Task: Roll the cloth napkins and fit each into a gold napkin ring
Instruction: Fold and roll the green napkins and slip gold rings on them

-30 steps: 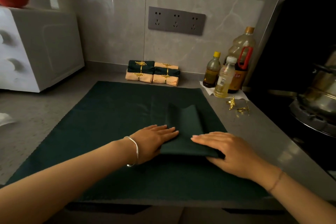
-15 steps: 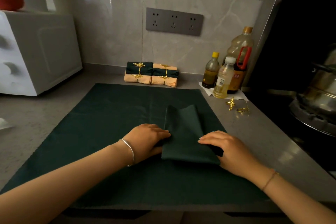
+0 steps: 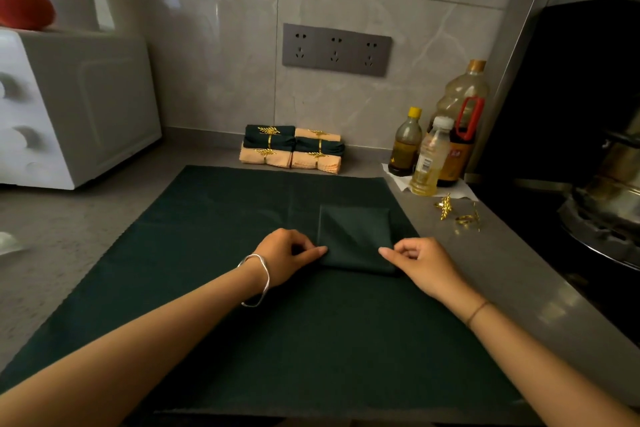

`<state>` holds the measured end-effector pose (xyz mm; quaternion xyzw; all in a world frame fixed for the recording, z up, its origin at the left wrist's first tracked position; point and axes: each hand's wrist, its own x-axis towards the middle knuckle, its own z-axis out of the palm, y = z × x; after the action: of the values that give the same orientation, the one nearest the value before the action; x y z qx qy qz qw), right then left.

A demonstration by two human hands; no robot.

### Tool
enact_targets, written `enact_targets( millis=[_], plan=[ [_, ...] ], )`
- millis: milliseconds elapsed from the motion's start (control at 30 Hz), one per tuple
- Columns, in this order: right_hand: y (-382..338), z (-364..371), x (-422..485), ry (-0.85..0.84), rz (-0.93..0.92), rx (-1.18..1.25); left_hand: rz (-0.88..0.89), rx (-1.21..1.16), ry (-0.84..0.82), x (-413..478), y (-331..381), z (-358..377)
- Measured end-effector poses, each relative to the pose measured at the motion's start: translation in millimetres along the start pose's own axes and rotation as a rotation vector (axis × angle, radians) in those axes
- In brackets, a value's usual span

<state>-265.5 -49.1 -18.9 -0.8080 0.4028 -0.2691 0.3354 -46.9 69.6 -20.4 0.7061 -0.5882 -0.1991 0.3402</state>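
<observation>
A: Our folded dark green napkin lies flat on the big green cloth spread over the desk, towards its right side. We judge it light, soft and limp; it should bend wherever we press, and a loose roll would likely spring open.

B: So where do we take hold?

A: At the near edge, we'd say. Our left hand is loosely curled with its forefinger tip touching the napkin's left side; our right hand is curled the same way, forefinger at the right side. Neither grips anything yet.

B: And the rings?

A: Two loose gold napkin rings with leaf ornaments sit on the bare desk just right of the cloth, near the bottles. They look hard and small, likely to skid if nudged.

B: What's in the bottles?

A: The clear small bottle holds pale yellow liquid low down; the yellow-capped bottle and the large jug hold darker liquid. Four finished ringed napkins are stacked by the wall.
</observation>
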Motion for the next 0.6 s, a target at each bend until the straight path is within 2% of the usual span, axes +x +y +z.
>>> enact_targets(
  millis=[167, 267, 367, 500, 600],
  plan=[
    [-1, 6, 12, 0.016, 0.097, -0.025, -0.199, 0.006, -0.113, 17, 8, -4],
    [-2, 4, 18, -0.007, 0.118, -0.037, -0.254, 0.055, -0.061, 33, 11, -8],
    [-4, 4, 20, -0.032, 0.130, -0.033, -0.190, -0.038, 0.022, 54, 15, -3],
    [-5, 2, 22, -0.074, 0.168, -0.006, -0.105, -0.056, -0.068, 75, 13, 4],
    [-4, 3, 23, -0.043, 0.165, -0.041, -0.090, -0.071, -0.059, 84, 7, 4]
  ],
)
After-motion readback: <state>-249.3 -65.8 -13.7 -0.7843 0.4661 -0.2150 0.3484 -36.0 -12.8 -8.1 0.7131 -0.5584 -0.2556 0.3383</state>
